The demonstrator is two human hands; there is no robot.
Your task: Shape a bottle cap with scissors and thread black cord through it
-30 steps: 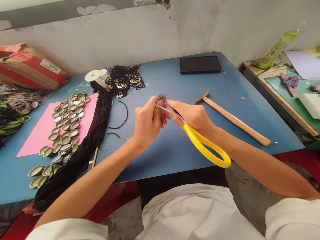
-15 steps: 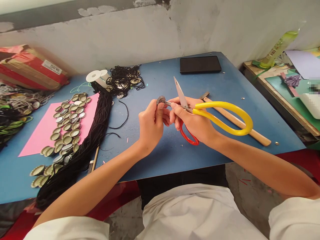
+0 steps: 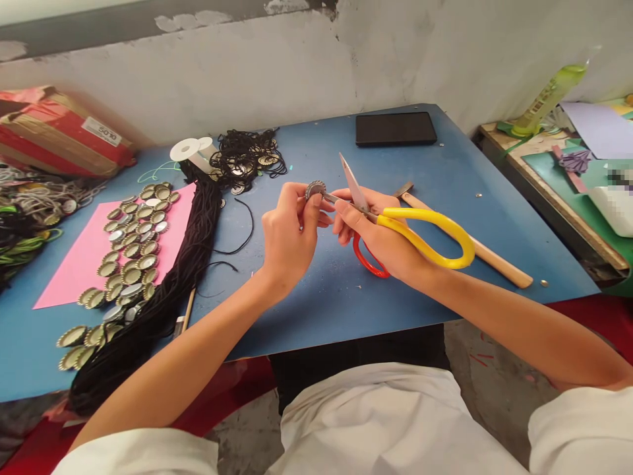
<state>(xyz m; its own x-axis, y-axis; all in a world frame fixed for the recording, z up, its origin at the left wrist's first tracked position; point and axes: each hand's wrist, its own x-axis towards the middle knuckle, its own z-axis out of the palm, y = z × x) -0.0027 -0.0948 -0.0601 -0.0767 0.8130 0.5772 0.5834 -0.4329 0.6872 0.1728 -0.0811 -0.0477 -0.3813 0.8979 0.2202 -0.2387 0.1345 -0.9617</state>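
Observation:
Between the thumb and fingers of my left hand [image 3: 291,231] is a bottle cap [image 3: 315,190], its crimped rim toward the upper side. My right hand [image 3: 378,231] grips a pair of scissors [image 3: 425,232] around the blades near the pivot, not by the loops. One loop is yellow and the other red. The blades are spread: one points up, while the lower one reaches left to the cap. Its tip meets the cap, but I cannot tell whether it pierces it.
Behind my right hand lies a hammer [image 3: 487,260]. A black phone [image 3: 395,128] is at the back. To the left are several bottle caps [image 3: 131,272] on pink paper [image 3: 69,270], a black cord bundle [image 3: 192,244], a white spool [image 3: 186,150] and tangled black cord [image 3: 244,148].
My left hand has shifted slightly left and up with the cap, its wrist turned a little. The scissors have rotated, and their yellow loop has swung left.

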